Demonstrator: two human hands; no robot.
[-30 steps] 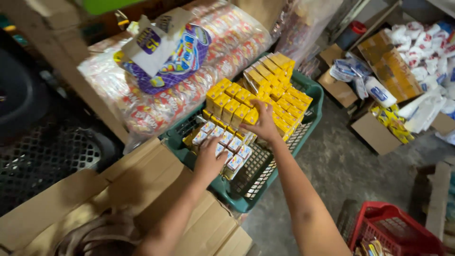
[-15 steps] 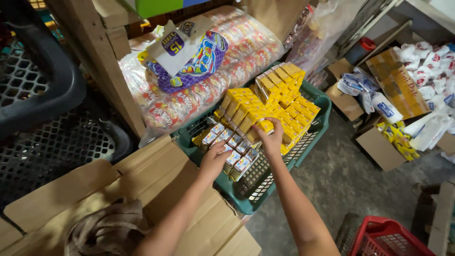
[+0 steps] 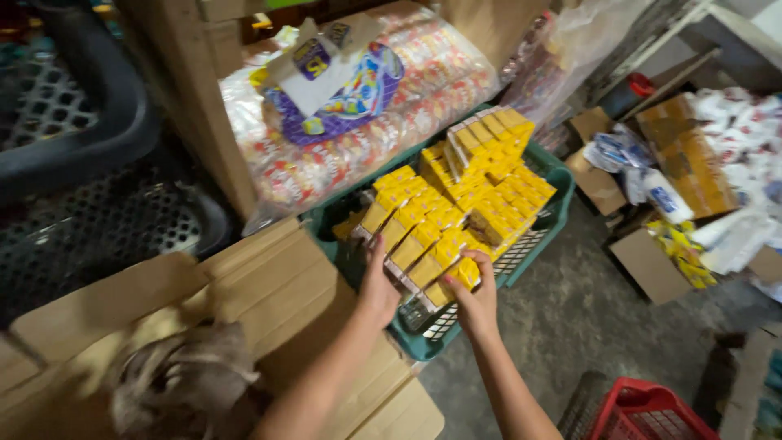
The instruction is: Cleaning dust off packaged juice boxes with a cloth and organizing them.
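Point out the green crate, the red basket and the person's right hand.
green crate (image 3: 562, 181), head view, far right rim.
red basket (image 3: 643, 411), head view, top rim at the bottom edge.
right hand (image 3: 475, 300), head view, back of the hand.

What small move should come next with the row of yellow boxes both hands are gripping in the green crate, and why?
Probably ease the row up evenly. The left hand and right hand clamp opposite ends of the tilted yellow boxes at the green crate near edge; an uneven lift could spill them.
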